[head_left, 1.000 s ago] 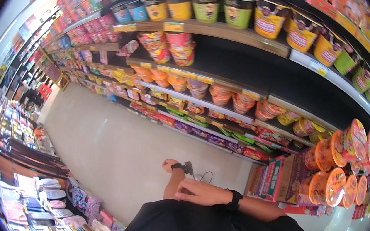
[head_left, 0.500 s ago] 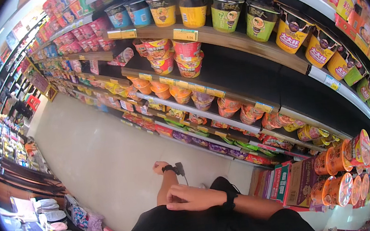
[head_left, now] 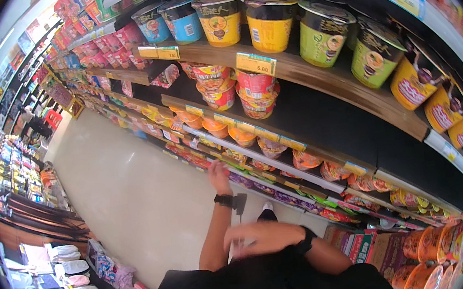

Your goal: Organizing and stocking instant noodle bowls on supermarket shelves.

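My left hand (head_left: 219, 175) reaches forward over the aisle floor, fingers partly spread, nothing seen in it. It is nearest the lower shelf rows of packaged noodles, apart from them in the picture. A black band with a small dark device (head_left: 240, 204) and a thin cable sits on that wrist. My right hand (head_left: 266, 237) lies across in front of my body, beside the left forearm; its fingers are smeared by motion, and whether they touch the arm or hold anything cannot be made out. A dark watch-like band (head_left: 305, 239) circles the right wrist.
Shelves on the right hold yellow noodle cups (head_left: 270, 26), green cups (head_left: 325, 37) and stacked red bowls (head_left: 217, 92). Orange bowls (head_left: 426, 245) and cardboard boxes (head_left: 389, 249) stand at lower right. Folded cloth goods (head_left: 66, 269) lie at lower left. Pale floor (head_left: 127, 185) runs between.
My left hand has stretched further forward and its fingers have loosened from a curl. The right hand has shifted slightly and blurs. The shelves appear closer and shifted rightward.
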Demonstrator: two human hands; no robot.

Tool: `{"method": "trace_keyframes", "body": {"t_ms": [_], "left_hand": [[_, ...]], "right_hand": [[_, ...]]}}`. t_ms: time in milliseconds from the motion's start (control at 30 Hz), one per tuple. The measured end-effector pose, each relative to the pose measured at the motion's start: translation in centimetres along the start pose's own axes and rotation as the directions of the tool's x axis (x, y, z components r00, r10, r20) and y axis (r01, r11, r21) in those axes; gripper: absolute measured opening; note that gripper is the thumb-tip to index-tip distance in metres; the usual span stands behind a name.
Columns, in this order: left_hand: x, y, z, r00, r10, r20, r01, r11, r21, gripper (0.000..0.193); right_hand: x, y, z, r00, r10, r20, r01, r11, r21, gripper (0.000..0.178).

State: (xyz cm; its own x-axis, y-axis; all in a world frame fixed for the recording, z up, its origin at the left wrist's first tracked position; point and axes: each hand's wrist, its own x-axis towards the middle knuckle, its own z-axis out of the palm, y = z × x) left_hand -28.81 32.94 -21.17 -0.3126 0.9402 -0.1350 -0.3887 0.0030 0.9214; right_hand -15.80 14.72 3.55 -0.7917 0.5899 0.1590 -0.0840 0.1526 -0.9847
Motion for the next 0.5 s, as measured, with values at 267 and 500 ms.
{"method": "trace_keyframes", "body": {"t_ms": [267, 500], "left_hand": [[0.2, 16.6, 13.8, 0.786, 0.353, 0.507, -0.49, 0.857, 0.163, 0.032], [1.3, 18.4, 19.6, 0.713, 0.394, 0.58, -0.581, 0.795, 0.175, 0.066]], "right_hand": [[0.2, 1.9, -16.7, 0.301, -0.206, -0.931, -0.061, 0.97, -0.234, 0.041], [2.7, 2.1, -23.3, 0.311, -0.351, -0.883, -0.069, 0.919, -0.389, 0.048]]}}
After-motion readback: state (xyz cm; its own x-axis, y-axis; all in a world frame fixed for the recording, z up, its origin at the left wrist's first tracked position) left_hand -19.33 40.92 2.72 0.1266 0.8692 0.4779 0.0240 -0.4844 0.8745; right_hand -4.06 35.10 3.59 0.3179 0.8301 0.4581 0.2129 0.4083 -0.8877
